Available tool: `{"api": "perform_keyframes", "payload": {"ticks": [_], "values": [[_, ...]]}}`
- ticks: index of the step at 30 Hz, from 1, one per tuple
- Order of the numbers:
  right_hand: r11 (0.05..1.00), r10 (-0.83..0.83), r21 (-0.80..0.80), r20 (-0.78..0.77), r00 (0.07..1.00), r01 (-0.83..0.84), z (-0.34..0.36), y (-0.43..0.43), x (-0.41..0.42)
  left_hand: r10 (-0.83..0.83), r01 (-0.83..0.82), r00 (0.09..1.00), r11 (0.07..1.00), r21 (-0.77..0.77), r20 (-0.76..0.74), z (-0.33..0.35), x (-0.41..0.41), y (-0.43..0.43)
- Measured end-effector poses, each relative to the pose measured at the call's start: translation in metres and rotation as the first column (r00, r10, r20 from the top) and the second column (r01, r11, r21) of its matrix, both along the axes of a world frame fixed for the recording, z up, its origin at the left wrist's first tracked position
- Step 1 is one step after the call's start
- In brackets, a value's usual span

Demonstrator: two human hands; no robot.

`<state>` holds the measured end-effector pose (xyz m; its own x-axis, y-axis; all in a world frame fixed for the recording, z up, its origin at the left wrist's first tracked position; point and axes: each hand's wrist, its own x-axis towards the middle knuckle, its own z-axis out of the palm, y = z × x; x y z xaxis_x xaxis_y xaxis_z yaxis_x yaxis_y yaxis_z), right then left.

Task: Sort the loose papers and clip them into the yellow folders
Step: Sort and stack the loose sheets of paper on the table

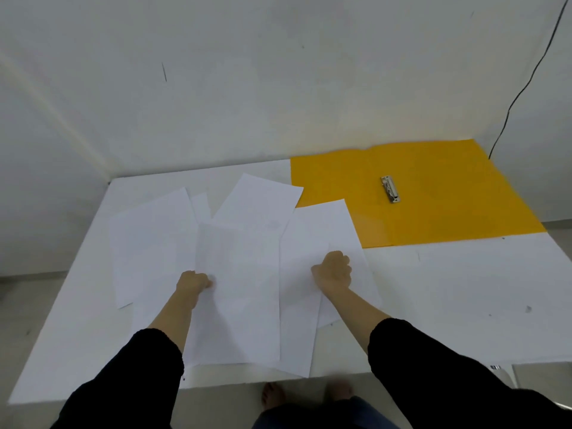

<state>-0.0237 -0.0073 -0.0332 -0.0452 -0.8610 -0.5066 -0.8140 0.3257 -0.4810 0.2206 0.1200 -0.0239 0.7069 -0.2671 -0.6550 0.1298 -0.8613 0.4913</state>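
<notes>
Left hand [193, 283] pinches the edge of the middle sheet [238, 274], well left of the open yellow folder [433, 193]; right hand [332, 270] sits curled on papers [318, 230] just beside it, grip unclear

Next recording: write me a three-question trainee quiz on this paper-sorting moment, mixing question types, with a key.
1. True or false: the yellow folder lies open on the table.
2. Which is nearer the folder, the left hand or the right hand?
3. The metal clip sits: A on the bare table; B inside the folder; C in the left hand.
Key: 1 true; 2 right hand; 3 B.
</notes>
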Motion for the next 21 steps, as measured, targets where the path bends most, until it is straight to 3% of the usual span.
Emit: {"api": "perform_keyframes", "payload": {"ticks": [2,6,10,14,17,21], "values": [[1.0,-0.024,0.009,0.015,1.0,0.024,-0.002,0.003,0.006,0.011,-0.011,1.0,1.0,-0.013,0.003,-0.004,0.001,0.006],[0.986,-0.156,0.081,0.185,0.97,0.143,-0.008,0.0,0.01,0.03,-0.029,1.0,0.998,-0.058,0.01,-0.01,0.001,0.013],[0.982,-0.182,0.02,0.343,0.922,0.186,-0.009,0.001,0.014,0.04,-0.041,0.999,0.996,-0.084,-0.02,-0.013,0.006,0.016],[0.984,-0.165,0.146,0.519,0.838,0.104,-0.008,0.008,0.01,0.036,-0.041,0.998,0.995,-0.088,-0.06,-0.017,0.012,0.017],[0.971,-0.11,0.239,0.542,0.833,-0.027,-0.007,0.009,0.004,0.031,-0.044,0.99,0.995,-0.087,-0.14,-0.015,0.021,0.017],[0.983,-0.122,0.179,0.495,0.86,0.037,-0.003,-0.012,-0.006,0.009,-0.031,0.976,0.995,-0.097,-0.218,-0.011,0.039,0.019]]}}
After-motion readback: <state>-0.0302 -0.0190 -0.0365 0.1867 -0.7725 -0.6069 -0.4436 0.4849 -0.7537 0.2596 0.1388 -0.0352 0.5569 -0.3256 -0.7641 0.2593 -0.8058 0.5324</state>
